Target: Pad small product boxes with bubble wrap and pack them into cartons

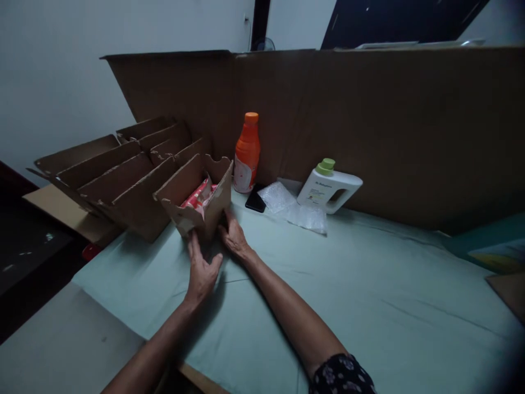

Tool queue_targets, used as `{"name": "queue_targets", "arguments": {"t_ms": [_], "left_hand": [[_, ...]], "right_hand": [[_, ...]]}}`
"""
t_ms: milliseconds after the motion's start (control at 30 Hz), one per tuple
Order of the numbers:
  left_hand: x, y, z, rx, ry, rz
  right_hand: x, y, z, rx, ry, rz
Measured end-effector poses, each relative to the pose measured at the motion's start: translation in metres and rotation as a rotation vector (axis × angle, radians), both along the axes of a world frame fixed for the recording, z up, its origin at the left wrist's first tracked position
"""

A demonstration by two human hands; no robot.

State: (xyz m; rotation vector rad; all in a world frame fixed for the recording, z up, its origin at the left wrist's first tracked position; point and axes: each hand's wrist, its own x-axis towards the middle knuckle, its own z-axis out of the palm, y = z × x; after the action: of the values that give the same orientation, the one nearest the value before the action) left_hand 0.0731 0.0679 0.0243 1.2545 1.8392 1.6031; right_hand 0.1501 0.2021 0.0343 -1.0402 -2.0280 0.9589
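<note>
A small open cardboard box (213,205) stands on the pale green cloth (328,284), with a red and white packet (199,196) lying inside it. My left hand (200,271) rests on the cloth at the box's near corner, fingertips touching the cardboard. My right hand (233,234) lies flat against the box's right side wall, fingers apart. Neither hand grips anything.
Several empty open cardboard boxes (118,175) stand in a row at the left. An orange bottle (247,153), a black phone (255,201), bubble wrap (293,207) and a white jug with a green cap (330,186) sit before a tall cardboard wall (389,120).
</note>
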Motion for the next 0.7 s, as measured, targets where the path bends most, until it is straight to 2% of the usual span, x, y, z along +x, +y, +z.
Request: {"name": "queue_targets", "arguments": {"t_ms": [167, 267, 367, 467, 533, 633, 700], "left_hand": [[-0.010, 0.073, 0.006, 0.020, 0.077, 0.012], [-0.024, 0.110, 0.001, 0.007, 0.105, 0.009], [-0.037, 0.135, -0.008, -0.026, 0.114, 0.032], [-0.044, 0.144, -0.011, -0.071, 0.147, 0.068], [-0.043, 0.141, -0.008, -0.105, 0.173, 0.074], [-0.033, 0.121, 0.002, -0.161, 0.209, 0.030], [-0.027, 0.101, 0.003, -0.190, 0.245, -0.024]], "right_hand": [[-0.006, 0.019, -0.010, 0.022, 0.046, -0.007], [-0.004, 0.020, -0.014, 0.018, 0.053, -0.042], [-0.004, 0.019, -0.016, 0.007, 0.043, -0.061], [-0.005, 0.021, -0.016, 0.006, 0.029, -0.048], [-0.006, 0.022, -0.012, 0.012, 0.006, -0.049], [-0.007, 0.011, -0.001, 0.029, -0.062, -0.065], [-0.006, -0.001, 0.003, 0.049, -0.117, -0.069]]}}
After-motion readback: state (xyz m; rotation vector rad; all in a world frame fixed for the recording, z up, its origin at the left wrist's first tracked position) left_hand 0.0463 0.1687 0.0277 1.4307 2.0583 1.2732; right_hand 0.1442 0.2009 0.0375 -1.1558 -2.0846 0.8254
